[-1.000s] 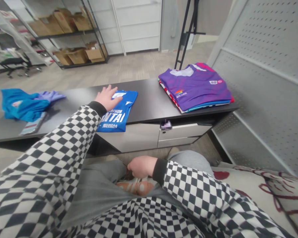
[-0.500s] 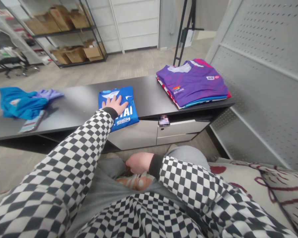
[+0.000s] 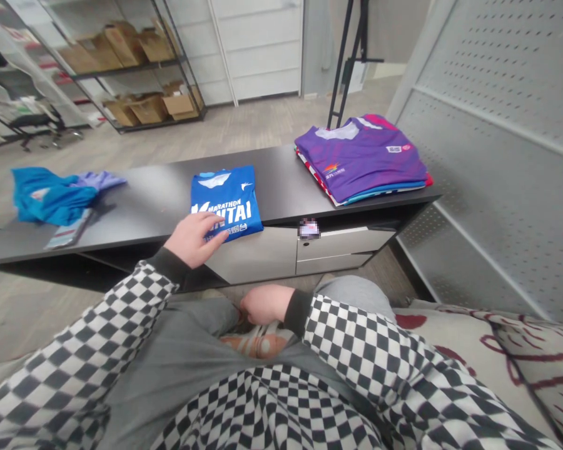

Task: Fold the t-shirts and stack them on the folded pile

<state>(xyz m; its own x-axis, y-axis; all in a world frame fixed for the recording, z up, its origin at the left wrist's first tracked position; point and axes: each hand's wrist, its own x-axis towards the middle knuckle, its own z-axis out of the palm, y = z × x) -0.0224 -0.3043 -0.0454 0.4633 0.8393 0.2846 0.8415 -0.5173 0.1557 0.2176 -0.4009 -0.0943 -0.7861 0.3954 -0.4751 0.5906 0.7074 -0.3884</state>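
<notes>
A folded blue T-shirt (image 3: 232, 194) with white lettering lies on the dark cabinet top (image 3: 159, 184), its lower part hanging over the front edge. My left hand (image 3: 197, 240) is over its lower left corner, fingers stretched out and holding nothing; whether the fingertips touch the cloth I cannot tell. Down between my knees rests my right hand (image 3: 265, 304), its fingers curled in; what they hold, if anything, is hidden. To the right sits a stack of folded shirts with a purple shirt (image 3: 361, 159) on top.
Crumpled turquoise and lilac clothing (image 3: 51, 194) lies at the cabinet's left end. A small blurred item (image 3: 308, 229) is at the drawer's top edge. A perforated grey panel (image 3: 492, 169) stands on the right. Behind are a shelf with cardboard boxes (image 3: 147, 107) and an office chair (image 3: 25, 115).
My left hand has drawn back from the middle of the blue T-shirt toward me, uncovering its lettering. My right hand has stayed between my knees. The view has shifted slightly.
</notes>
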